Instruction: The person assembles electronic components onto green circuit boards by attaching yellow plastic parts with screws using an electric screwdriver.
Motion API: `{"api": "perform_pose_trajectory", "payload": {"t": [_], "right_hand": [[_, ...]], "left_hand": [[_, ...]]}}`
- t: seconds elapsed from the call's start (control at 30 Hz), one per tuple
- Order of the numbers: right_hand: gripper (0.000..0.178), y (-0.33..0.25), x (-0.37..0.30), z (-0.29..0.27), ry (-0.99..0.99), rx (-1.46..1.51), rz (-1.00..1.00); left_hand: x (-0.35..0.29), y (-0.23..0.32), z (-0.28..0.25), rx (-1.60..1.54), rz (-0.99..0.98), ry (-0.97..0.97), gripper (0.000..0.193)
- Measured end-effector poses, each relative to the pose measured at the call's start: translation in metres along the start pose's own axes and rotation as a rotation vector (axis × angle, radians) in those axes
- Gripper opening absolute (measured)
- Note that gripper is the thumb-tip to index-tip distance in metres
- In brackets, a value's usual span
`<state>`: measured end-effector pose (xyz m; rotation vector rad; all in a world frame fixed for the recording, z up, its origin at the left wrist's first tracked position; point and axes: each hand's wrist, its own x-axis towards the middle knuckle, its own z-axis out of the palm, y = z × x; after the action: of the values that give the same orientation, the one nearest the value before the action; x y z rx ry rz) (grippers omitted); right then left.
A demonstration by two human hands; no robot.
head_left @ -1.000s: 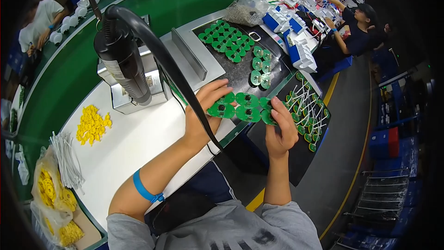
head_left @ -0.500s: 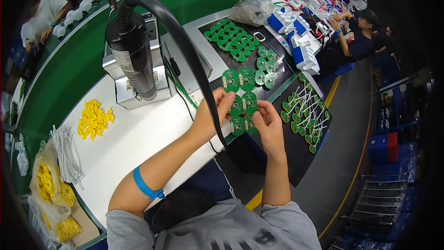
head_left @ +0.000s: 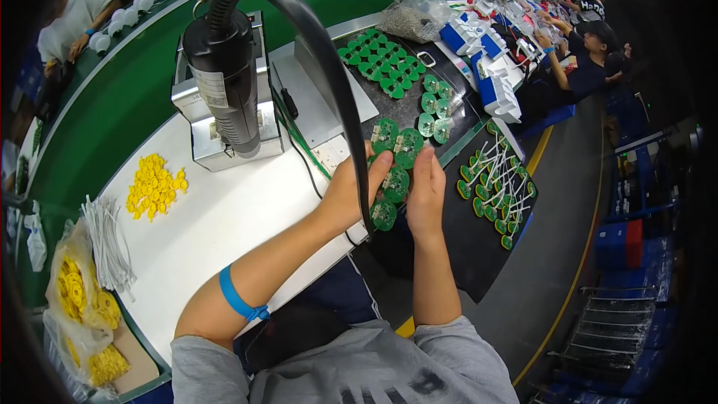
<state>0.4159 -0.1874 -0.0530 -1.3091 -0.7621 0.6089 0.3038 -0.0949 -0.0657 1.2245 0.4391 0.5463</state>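
A panel of joined, rounded green circuit boards (head_left: 396, 179) is held up over the dark mat. My left hand (head_left: 342, 193) is closed on its left edge, thumb across the front. My right hand (head_left: 426, 193) is closed at the right edge, fingers pointing up beside the upper right board. Below that board the panel's right column does not show, and I cannot tell whether my right palm hides part of it. A thick black hose (head_left: 329, 67) passes in front of my left hand. Beyond my hands lie more green panels (head_left: 381, 63) and a smaller one (head_left: 436, 108).
A black cylindrical tool (head_left: 224, 90) hangs above a metal machine (head_left: 213, 146). Yellow plastic parts (head_left: 155, 187) and white wires (head_left: 108, 243) are on the white table at left. Boards with white wires (head_left: 497, 187) lie at right. A co-worker (head_left: 591, 56) sits at far right.
The right hand has moved up along the panel's edge, its fingers now straighter. The panel has tilted, and its lower right boards, seen before, no longer show.
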Motion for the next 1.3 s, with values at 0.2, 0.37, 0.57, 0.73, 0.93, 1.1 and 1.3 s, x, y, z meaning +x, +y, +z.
{"api": "perform_pose_trajectory", "payload": {"t": [0.2,0.37,0.57,0.73,0.93,1.1,1.3], "right_hand": [[0.033,-0.030,0.031,-0.006,-0.096,0.102,0.019],[0.037,-0.036,0.056,-0.021,-0.221,-0.151,0.155],[0.038,-0.031,0.060,-0.023,-0.272,-0.116,0.193],[0.044,-0.029,0.058,-0.025,-0.287,-0.152,0.208],[0.044,-0.038,0.059,-0.017,-0.317,-0.238,0.154],[0.034,-0.034,0.050,-0.010,-0.246,-0.660,-0.103],[0.034,-0.029,0.047,0.001,-0.067,-0.655,-0.158]], "left_hand": [[0.011,-0.010,-0.015,0.102,0.081,-0.017,0.021],[0.017,-0.020,-0.020,0.096,0.029,-0.072,0.034],[0.017,-0.013,-0.026,-0.027,0.004,-0.158,0.036],[0.018,-0.014,-0.028,0.020,-0.002,-0.178,0.039],[0.016,-0.014,-0.031,0.122,0.059,-0.185,0.042],[0.009,0.003,-0.027,0.303,-0.036,-0.103,0.028],[0.011,-0.002,-0.034,0.444,-0.053,-0.041,0.026]]}}
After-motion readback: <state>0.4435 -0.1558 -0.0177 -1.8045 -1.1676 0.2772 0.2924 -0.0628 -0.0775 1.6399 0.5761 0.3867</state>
